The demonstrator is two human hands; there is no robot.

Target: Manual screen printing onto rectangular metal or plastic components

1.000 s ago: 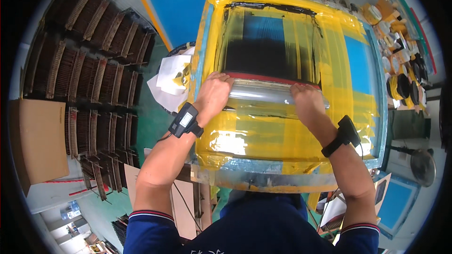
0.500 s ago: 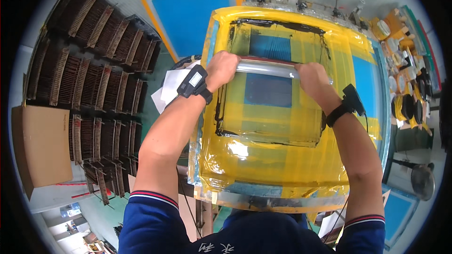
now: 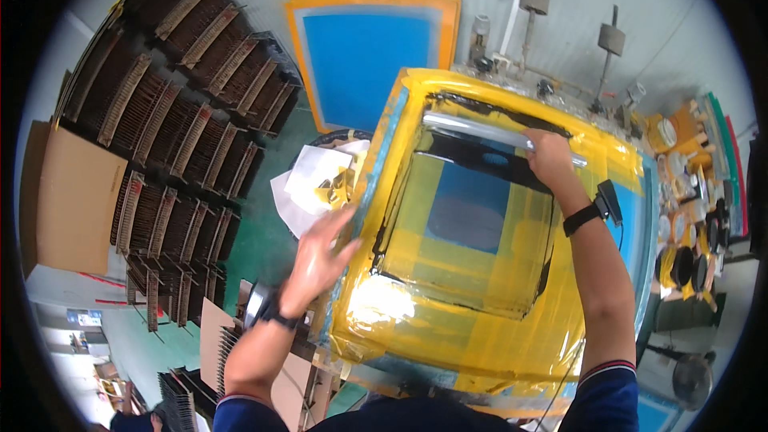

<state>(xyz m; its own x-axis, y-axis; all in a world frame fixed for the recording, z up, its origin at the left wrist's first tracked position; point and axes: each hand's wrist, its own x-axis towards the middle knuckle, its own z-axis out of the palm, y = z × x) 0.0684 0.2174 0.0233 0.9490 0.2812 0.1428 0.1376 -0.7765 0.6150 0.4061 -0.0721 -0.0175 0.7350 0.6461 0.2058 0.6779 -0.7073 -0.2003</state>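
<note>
A screen printing frame (image 3: 472,344), its mesh edged with yellow tape, lies in front of me. My right hand (image 3: 552,158) is closed around the right part of a long squeegee (image 3: 472,130) with a silvery handle. The squeegee lies across the far part of the screen, and a band of black ink (image 3: 472,158) shows just on its near side. Nearer to me is a blue-grey rectangle of bare mesh (image 3: 470,206). My left hand (image 3: 320,260) holds nothing. Its fingers are spread at the frame's left edge; whether they touch it I cannot tell.
Dark drying racks (image 3: 164,120) and a cardboard box (image 3: 80,200) stand at the left. A bin with white sheets (image 3: 316,180) is beside the frame. Another blue screen (image 3: 368,64) leans against the wall. Tubs and tape rolls (image 3: 680,192) crowd the right side.
My left hand has let go of the squeegee and moved down to the frame's left edge. The squeegee, in my right hand, now lies nearer the screen's far end. The view has shifted.
</note>
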